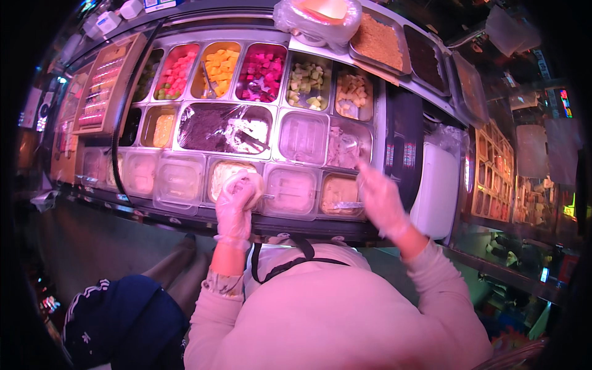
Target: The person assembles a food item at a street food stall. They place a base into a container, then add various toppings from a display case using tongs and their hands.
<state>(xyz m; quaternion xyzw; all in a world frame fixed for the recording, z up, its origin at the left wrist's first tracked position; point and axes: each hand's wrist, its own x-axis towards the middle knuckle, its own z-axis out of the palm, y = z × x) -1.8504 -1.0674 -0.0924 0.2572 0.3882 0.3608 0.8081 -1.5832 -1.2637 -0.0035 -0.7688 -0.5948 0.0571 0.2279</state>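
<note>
My left hand, in a clear glove, is closed around a pale, round, soft-looking piece whose kind I cannot make out. It is over the near edge of a tub of creamy white filling. Farther right, my gloved right hand is smeared by motion, its fingertips close to a tub of greyish-pink paste. Whether those fingers hold a tool I cannot tell. Just left of that hand sits a tub of beige paste with a metal utensil lying across it.
Behind are tubs of diced fruit: pink, yellow mango-like, magenta and pale green. A film-covered dark crumb tray lies mid-counter. Lidded tubs line the front. A tray of brown crumbs stands back right. Another person is at lower left.
</note>
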